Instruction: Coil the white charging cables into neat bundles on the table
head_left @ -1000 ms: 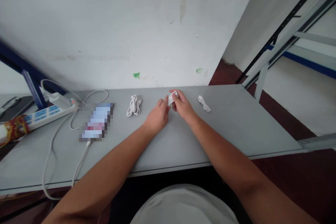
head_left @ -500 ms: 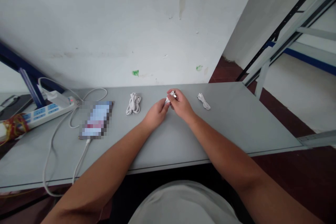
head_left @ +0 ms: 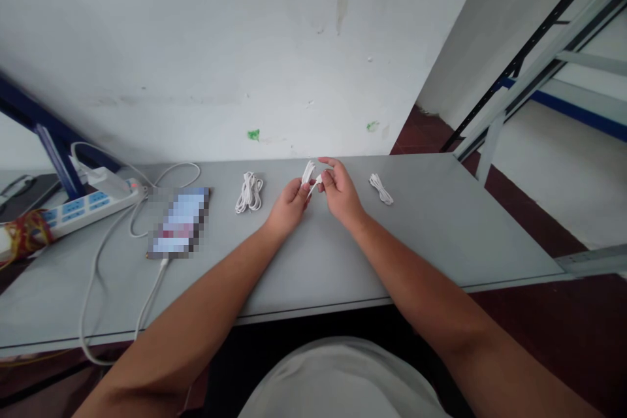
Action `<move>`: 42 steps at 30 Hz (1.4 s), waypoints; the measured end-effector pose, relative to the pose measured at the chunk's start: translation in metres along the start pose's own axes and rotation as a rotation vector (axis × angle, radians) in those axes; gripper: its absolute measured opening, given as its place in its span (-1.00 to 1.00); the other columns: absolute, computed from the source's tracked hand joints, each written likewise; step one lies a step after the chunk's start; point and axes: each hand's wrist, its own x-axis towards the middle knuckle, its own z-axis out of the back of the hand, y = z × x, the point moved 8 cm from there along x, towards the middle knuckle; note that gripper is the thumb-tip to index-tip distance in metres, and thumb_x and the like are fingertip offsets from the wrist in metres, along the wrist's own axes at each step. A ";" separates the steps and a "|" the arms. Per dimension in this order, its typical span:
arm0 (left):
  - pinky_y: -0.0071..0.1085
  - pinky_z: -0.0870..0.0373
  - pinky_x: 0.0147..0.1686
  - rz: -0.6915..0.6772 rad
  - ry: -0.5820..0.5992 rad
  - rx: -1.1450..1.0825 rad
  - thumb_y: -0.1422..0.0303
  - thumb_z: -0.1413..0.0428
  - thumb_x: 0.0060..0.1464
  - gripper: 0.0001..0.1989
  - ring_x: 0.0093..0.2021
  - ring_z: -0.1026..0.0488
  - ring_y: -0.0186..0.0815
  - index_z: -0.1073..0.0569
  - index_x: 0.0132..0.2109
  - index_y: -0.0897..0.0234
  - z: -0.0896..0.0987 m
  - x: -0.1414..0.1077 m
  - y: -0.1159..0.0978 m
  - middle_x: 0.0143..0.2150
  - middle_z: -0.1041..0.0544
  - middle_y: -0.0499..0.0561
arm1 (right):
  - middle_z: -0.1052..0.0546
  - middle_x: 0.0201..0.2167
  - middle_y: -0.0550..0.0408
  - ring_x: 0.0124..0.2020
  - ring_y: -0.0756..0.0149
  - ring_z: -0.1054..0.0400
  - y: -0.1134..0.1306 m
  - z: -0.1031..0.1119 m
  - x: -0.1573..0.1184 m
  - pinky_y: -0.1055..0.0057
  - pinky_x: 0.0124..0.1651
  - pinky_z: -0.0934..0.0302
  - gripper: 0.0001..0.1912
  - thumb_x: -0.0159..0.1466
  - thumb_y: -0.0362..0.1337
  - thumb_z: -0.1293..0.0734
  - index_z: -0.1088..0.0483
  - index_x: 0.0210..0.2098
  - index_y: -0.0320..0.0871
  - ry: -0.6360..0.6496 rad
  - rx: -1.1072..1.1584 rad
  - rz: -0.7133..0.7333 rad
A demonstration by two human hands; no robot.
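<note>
Cable (head_left: pixel 308 173) (white) between both hands (head_left: pixel 290 207) (head_left: pixel 341 194)

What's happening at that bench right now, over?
Left hand pinching small white cable. Right hand at its thin strand. Coiled white cable to the left, another to the right, neither touched.

A folded white cable (head_left: pixel 308 172) stands upright at 12 o'clock from the left hand (head_left: pixel 289 207), with a thin lead (head_left: pixel 314 186) running toward the right hand (head_left: pixel 340 192). Two bundled white cables lie flat on the table (head_left: pixel 431 235): one (head_left: pixel 249 193) at 9 o'clock, the other (head_left: pixel 381 189) at 3 o'clock.
</note>
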 end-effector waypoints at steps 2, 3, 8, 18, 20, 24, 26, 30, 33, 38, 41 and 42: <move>-0.52 0.00 -0.63 0.034 0.056 -0.050 0.04 0.04 0.20 -0.65 -0.60 -0.09 -0.50 -0.33 -0.20 0.26 -0.004 0.000 0.002 -0.49 -0.22 -0.13 | -0.30 -0.48 0.20 -0.40 0.37 -0.27 0.005 -0.002 -0.001 0.37 -0.21 -0.22 -0.68 0.37 -0.09 -0.17 -0.25 0.05 -0.06 0.041 -0.040 0.047; -0.52 0.00 -0.63 0.043 0.099 -0.070 0.04 0.04 0.20 -0.65 -0.61 -0.08 -0.51 -0.33 -0.21 0.26 -0.008 -0.001 0.002 -0.49 -0.22 -0.13 | -0.30 -0.47 0.20 -0.40 0.37 -0.27 0.006 -0.002 0.000 0.37 -0.20 -0.23 -0.70 0.36 -0.09 -0.18 -0.26 0.03 -0.06 0.055 -0.042 0.048; -0.50 -0.08 -0.58 0.047 0.129 -0.009 0.03 0.08 0.21 -0.65 -0.58 -0.12 -0.48 -0.32 -0.18 0.25 -0.012 -0.004 0.002 -0.48 -0.23 -0.13 | -0.25 -0.51 0.23 -0.42 0.33 -0.28 -0.007 -0.003 0.001 0.33 -0.19 -0.28 -0.62 0.33 -0.07 -0.21 -0.20 0.09 -0.03 0.058 -0.001 -0.038; -0.32 -0.26 -0.33 -0.058 0.089 0.733 0.16 0.23 0.31 -0.67 -0.33 -0.37 -0.25 -0.31 -0.17 0.27 -0.011 -0.009 -0.009 -0.34 -0.43 0.06 | -0.46 -0.16 0.00 -0.15 0.26 -0.34 -0.012 -0.009 -0.007 0.31 -0.02 -0.17 -0.60 0.38 0.00 -0.08 -0.27 0.02 -0.11 0.079 -0.333 -0.119; -0.30 -0.28 -0.32 -0.068 0.117 0.833 0.22 0.23 0.32 -0.69 -0.30 -0.41 -0.21 -0.30 -0.07 0.30 -0.016 -0.009 -0.010 -0.27 -0.47 0.13 | -0.45 -0.27 0.06 -0.27 0.27 -0.33 -0.013 -0.007 -0.009 0.32 -0.12 -0.18 -0.56 0.33 0.08 -0.13 -0.27 -0.02 -0.11 0.068 -0.395 -0.169; -0.29 -0.30 -0.34 -0.102 0.098 0.955 0.25 0.24 0.32 -0.67 -0.31 -0.43 -0.19 -0.27 0.00 0.35 -0.018 -0.011 -0.013 -0.24 -0.49 0.18 | -0.42 -0.37 0.12 -0.34 0.29 -0.30 -0.012 -0.003 -0.008 0.36 -0.21 -0.14 -0.60 0.28 0.11 -0.20 -0.28 -0.20 -0.11 -0.013 -0.422 -0.171; -0.29 -0.30 -0.35 -0.119 0.075 0.964 0.23 0.24 0.33 -0.67 -0.30 -0.44 -0.18 -0.28 -0.03 0.35 -0.017 -0.012 -0.016 -0.24 -0.48 0.18 | -0.42 -0.37 0.12 -0.32 0.30 -0.30 -0.008 -0.003 -0.006 0.38 -0.20 -0.13 -0.65 0.30 0.07 -0.19 -0.28 -0.26 -0.11 -0.031 -0.377 -0.124; -0.30 -0.28 -0.35 -0.166 0.063 0.925 0.21 0.24 0.33 -0.69 -0.26 -0.44 -0.17 -0.26 -0.02 0.30 -0.015 -0.014 -0.023 -0.24 -0.49 0.14 | -0.39 -0.41 0.17 -0.37 0.34 -0.27 -0.004 -0.002 -0.003 0.41 -0.25 -0.13 -0.68 0.31 0.03 -0.18 -0.29 -0.27 -0.11 -0.026 -0.285 -0.093; -0.29 -0.24 -0.39 -0.161 0.083 0.941 0.19 0.23 0.32 -0.70 -0.32 -0.42 -0.15 -0.28 -0.10 0.27 -0.014 -0.012 -0.022 -0.31 -0.46 0.11 | -0.36 -0.48 0.20 -0.42 0.35 -0.24 -0.004 -0.002 -0.001 0.42 -0.30 -0.12 -0.65 0.28 0.06 -0.21 -0.30 -0.31 -0.11 0.011 -0.275 -0.094; -0.32 -0.25 -0.34 -0.187 0.114 0.885 0.16 0.19 0.30 -0.69 -0.30 -0.41 -0.19 -0.33 -0.15 0.24 -0.012 -0.011 -0.025 -0.32 -0.46 0.08 | -0.31 -0.53 0.22 -0.47 0.36 -0.19 -0.011 0.001 0.001 0.42 -0.36 -0.10 -0.66 0.27 0.05 -0.23 -0.29 -0.31 -0.11 0.004 -0.250 -0.142; -0.34 -0.24 -0.34 -0.185 0.116 0.871 0.14 0.16 0.29 -0.69 -0.28 -0.42 -0.20 -0.34 -0.09 0.23 -0.009 -0.012 -0.026 -0.28 -0.49 0.07 | -0.29 -0.53 0.20 -0.48 0.36 -0.18 -0.016 0.006 0.004 0.43 -0.41 -0.10 -0.68 0.26 0.04 -0.23 -0.28 -0.30 -0.10 -0.031 -0.194 -0.174; -0.34 -0.24 -0.35 -0.174 0.119 0.879 0.13 0.16 0.28 -0.69 -0.28 -0.42 -0.20 -0.34 -0.08 0.23 -0.009 -0.012 -0.025 -0.27 -0.49 0.06 | -0.28 -0.54 0.20 -0.48 0.35 -0.18 -0.018 0.007 0.004 0.43 -0.42 -0.10 -0.68 0.26 0.04 -0.24 -0.27 -0.30 -0.10 -0.039 -0.179 -0.187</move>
